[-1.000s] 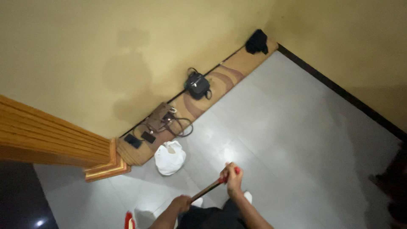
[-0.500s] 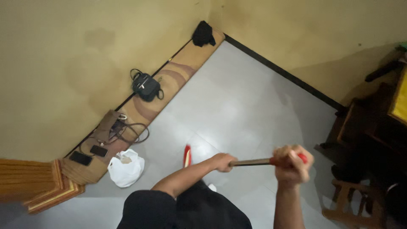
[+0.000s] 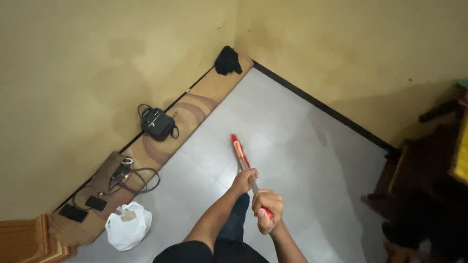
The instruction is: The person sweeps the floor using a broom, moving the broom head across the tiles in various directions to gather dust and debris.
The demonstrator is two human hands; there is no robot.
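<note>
Where both hands (image 3: 258, 195) grip broom (image 3: 240, 148): bags (image 3: 157, 123), rolled mat (image 3: 190, 109).

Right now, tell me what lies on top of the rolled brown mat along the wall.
On the mat lie a black cloth, a black bag, a brown handbag and two dark phones. What lies under the bags is covered.

Rolled mat (image 3: 195, 104) along the left wall, two bags (image 3: 157, 123) on it, plastic bag (image 3: 127, 225) beside its near end.
</note>
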